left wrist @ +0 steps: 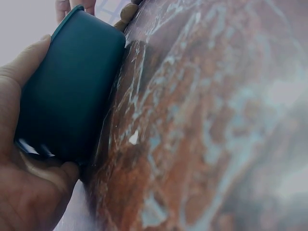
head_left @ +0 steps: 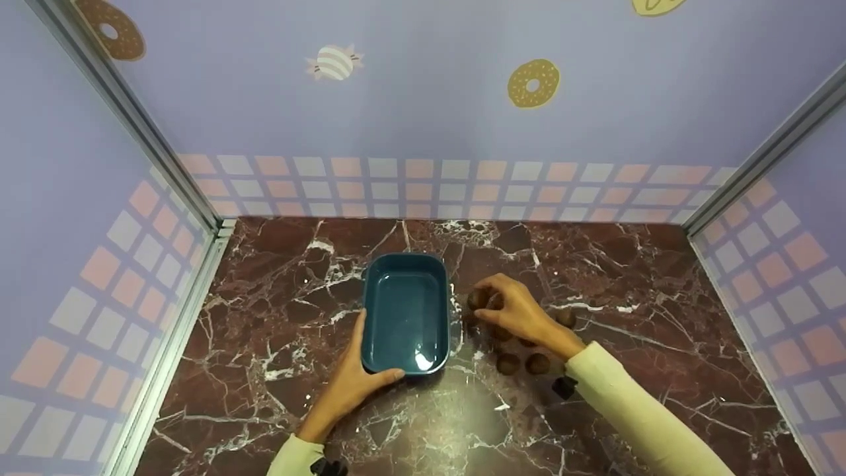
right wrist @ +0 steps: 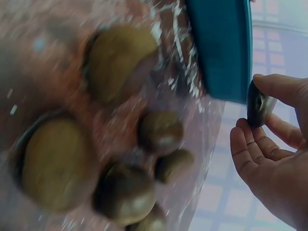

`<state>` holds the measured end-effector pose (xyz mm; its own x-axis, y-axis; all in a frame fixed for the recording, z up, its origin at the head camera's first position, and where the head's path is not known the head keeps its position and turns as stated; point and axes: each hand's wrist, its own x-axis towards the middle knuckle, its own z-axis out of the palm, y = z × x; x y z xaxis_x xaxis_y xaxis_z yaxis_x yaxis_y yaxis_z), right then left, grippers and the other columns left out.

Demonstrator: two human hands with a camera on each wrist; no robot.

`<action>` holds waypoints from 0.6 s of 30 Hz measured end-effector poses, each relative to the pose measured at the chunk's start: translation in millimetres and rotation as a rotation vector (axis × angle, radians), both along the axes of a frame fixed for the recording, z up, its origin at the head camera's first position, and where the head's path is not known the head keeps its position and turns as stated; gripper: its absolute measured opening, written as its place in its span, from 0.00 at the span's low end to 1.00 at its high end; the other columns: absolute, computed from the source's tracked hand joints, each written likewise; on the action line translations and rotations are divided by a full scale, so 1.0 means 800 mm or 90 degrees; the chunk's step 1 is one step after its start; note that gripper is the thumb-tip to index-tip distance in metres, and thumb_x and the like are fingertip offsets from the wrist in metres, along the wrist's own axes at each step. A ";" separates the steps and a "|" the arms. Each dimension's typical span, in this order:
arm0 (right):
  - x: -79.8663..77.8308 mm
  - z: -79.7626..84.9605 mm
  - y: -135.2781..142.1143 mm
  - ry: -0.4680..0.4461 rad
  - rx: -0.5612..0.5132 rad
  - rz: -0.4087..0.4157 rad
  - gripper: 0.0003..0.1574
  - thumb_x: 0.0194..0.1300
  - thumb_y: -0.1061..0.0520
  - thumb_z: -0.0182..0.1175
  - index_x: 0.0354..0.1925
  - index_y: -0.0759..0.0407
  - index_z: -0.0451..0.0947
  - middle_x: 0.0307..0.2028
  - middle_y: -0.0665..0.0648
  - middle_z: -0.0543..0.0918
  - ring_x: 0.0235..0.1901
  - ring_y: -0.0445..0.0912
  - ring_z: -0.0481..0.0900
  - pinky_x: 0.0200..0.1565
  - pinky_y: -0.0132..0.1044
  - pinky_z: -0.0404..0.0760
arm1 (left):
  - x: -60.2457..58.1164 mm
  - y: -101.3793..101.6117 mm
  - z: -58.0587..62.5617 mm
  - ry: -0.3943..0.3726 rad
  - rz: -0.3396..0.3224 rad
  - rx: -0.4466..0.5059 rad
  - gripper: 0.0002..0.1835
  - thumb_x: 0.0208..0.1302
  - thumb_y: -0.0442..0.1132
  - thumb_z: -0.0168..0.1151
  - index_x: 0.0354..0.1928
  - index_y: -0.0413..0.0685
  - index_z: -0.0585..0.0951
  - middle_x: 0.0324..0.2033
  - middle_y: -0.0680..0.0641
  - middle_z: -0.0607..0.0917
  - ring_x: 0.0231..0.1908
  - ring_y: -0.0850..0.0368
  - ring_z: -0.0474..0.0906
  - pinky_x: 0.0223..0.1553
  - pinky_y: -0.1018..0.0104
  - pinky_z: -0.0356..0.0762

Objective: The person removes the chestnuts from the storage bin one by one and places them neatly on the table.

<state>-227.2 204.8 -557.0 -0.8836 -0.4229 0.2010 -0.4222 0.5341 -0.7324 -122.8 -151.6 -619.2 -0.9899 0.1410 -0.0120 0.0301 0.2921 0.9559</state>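
Observation:
A teal rectangular baking dish stands on the marble-patterned surface, its inside bare. My left hand holds its near left corner, thumb along the near rim and fingers along the left side. To the right of the dish, my right hand pinches a dark brown chestnut between thumb and fingertips. Several more chestnuts lie below and beside that hand, some partly hidden by it. In the right wrist view, the loose chestnuts show glossy brown shells and tan bases.
A purple wall with pink and white squares closes off the back, and similar panels rise at left and right. Metal rails run along the left side. The marble surface extends around the dish.

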 end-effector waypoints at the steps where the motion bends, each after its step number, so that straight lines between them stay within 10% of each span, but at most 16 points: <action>1: -0.001 -0.001 0.004 -0.002 0.003 -0.008 0.28 0.63 0.65 0.80 0.59 0.69 0.84 0.50 0.63 0.87 0.45 0.60 0.88 0.52 0.60 0.87 | 0.000 0.000 0.000 0.000 0.001 0.000 0.74 0.55 0.49 0.90 0.92 0.57 0.43 0.89 0.40 0.48 0.86 0.35 0.47 0.81 0.30 0.47; 18: -0.037 -0.034 0.075 -0.026 0.020 -0.107 0.30 0.62 0.70 0.78 0.60 0.76 0.81 0.49 0.70 0.87 0.47 0.63 0.86 0.55 0.61 0.85 | -0.001 0.000 0.000 0.012 0.002 -0.010 0.74 0.54 0.49 0.90 0.92 0.54 0.44 0.88 0.39 0.49 0.86 0.35 0.48 0.82 0.31 0.47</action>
